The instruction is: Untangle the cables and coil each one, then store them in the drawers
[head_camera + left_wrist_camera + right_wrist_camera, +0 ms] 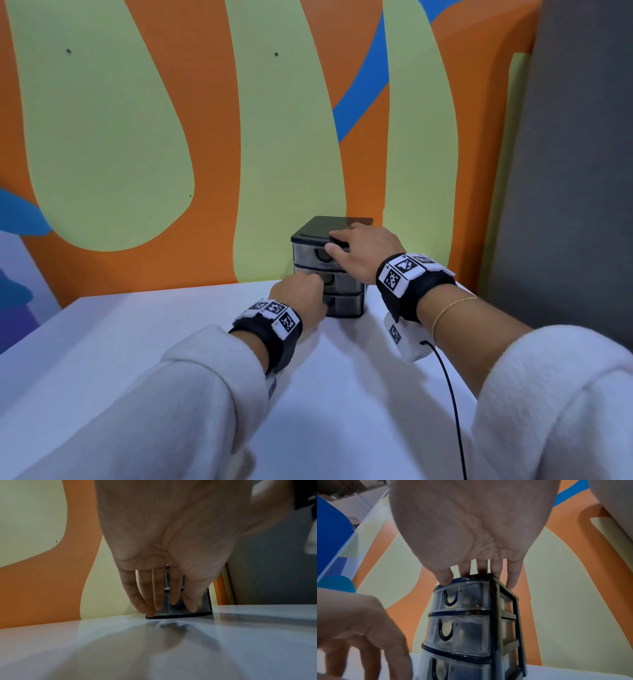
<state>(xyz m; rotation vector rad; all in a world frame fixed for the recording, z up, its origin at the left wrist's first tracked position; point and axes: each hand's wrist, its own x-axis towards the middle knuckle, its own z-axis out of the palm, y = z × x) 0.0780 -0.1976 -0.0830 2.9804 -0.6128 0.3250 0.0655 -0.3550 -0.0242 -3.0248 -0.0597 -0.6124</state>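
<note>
Head view: right hand (363,251) lying flat, bracing drawer unit (337,291) top | left hand (301,294) fingers straight, pressing bottom drawer (173,608) front | push squarely, keeping unit steady on counter (342,394)

We see the wall (212,137) painted orange with pale yellow-green blobs and a blue stripe up top; blue patch low at its left edge. Grey panel (565,171) on the right. Table (342,394) is white with a bluish cast. Drawer unit (346,281): black frame and top, smoky translucent grey drawers, dark U-shaped handles. Sleeves (171,411) are off-white and fleecy. Wrist straps (400,298) are black, carrying white blocks with black-and-white square marker patterns. Thin gold chain (452,306) on the right wrist. Black cable (452,404) runs from the white block under it.
</note>
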